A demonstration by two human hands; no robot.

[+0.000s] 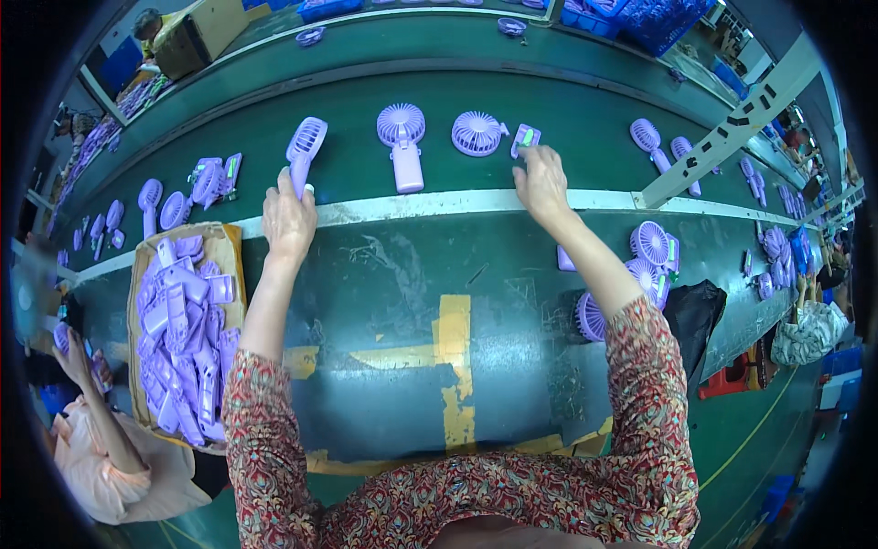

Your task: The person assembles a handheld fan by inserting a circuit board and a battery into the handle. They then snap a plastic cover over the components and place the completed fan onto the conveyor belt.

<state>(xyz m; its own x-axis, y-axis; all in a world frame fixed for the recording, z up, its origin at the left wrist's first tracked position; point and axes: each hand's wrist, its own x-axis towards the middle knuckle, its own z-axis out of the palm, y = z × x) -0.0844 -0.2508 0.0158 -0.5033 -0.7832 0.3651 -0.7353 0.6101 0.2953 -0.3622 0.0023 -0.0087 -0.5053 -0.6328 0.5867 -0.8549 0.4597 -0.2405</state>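
My left hand is closed around the handle of a purple handheld fan, its round slatted head tilted up above the fingers. On the far side of the white rail, my right hand has its fingertips pinched at the lower edge of a small purple casing with a green part inside. Between the hands a complete-looking purple fan lies on the green belt. Beside it, close to the casing, is a loose round fan head.
A cardboard box full of purple handle shells stands on the left of the taped green bench. More fan heads lie by my right forearm, near a black bag. A perforated white post rises at right. Co-workers sit on both sides.
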